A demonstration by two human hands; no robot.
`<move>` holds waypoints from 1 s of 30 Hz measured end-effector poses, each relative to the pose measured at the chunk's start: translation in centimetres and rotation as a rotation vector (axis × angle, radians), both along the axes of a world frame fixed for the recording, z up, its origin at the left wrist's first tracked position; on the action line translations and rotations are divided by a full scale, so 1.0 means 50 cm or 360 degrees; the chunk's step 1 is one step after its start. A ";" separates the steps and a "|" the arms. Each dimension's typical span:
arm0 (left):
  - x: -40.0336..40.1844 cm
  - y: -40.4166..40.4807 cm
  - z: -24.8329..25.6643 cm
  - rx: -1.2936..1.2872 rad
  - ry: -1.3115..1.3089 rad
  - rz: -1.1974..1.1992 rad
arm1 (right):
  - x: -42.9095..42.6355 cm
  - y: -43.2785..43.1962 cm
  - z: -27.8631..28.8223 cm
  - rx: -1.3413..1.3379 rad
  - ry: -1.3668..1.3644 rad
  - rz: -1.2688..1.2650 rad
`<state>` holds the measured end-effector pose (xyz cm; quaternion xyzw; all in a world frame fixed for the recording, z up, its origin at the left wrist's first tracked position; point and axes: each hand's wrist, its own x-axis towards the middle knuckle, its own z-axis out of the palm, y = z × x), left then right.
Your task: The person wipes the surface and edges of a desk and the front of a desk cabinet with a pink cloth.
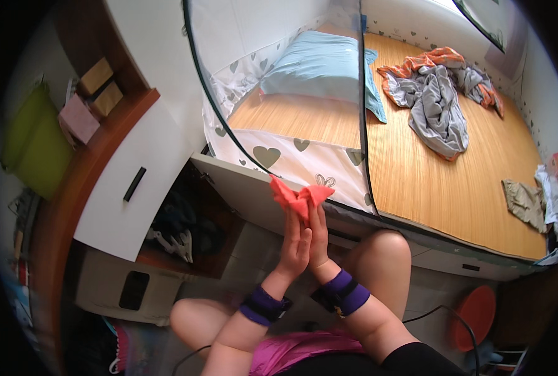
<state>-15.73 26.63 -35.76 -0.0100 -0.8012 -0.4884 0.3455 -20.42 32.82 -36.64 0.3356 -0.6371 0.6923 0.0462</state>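
Note:
My left hand (294, 251) and my right hand (319, 237) are raised palm to palm, fingers pointing away from me. A small coral-red cloth (302, 199) is pressed between the fingers, its folded ends spreading out to both sides above the fingertips. Each wrist wears a purple and black strap. Just beyond the cloth stands the open door (241, 188) of a low cabinet. Dark items fill the cabinet's shadowed inside (185, 211), with a white object (180, 244) near its front; I cannot tell what they are.
Behind the door is a bed with a bamboo-like mat (448, 197) and a mosquito net (279, 150) printed with hearts. A blue pillow (314, 66), a grey and orange crumpled cover (438, 103) and khaki clothing (523, 202) lie there. A red basin (472, 317) is at right.

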 end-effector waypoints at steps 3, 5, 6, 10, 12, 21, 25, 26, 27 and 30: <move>-0.028 -0.009 -0.056 0.0033 -0.0061 0.0058 | 0.010 0.003 -0.073 0.0197 -0.0069 -0.0018; -0.033 -0.004 -0.093 0.0042 -0.0127 0.0065 | 0.017 0.003 -0.123 0.0079 -0.0318 0.0062; -0.030 0.002 -0.108 0.0058 -0.0197 0.0069 | 0.020 0.004 -0.143 -0.0070 -0.0312 0.0138; -0.010 0.026 -0.123 0.0077 -0.0400 0.0074 | 0.034 0.023 -0.170 0.0263 -0.0356 0.0001; -0.004 0.031 -0.102 0.0038 -0.0406 0.0096 | 0.033 0.027 -0.151 0.0264 -0.0398 0.0014; 0.000 0.040 -0.003 -0.0205 -0.0439 0.0144 | -0.014 0.006 -0.074 -0.0151 -0.0341 0.0276; -0.023 0.030 -0.060 -0.0113 -0.0450 0.0100 | -0.028 -0.006 -0.129 -0.0094 -0.0274 0.0271; -0.025 0.029 -0.077 -0.0075 -0.0502 0.0071 | -0.002 0.004 -0.142 0.0054 -0.0363 0.0179; -0.022 0.029 -0.092 -0.0125 -0.0430 -0.0015 | 0.010 0.009 -0.154 0.0195 -0.0459 0.0023; -0.013 0.035 -0.116 0.0061 -0.0783 0.0102 | 0.026 0.016 -0.174 0.0145 -0.0543 -0.0017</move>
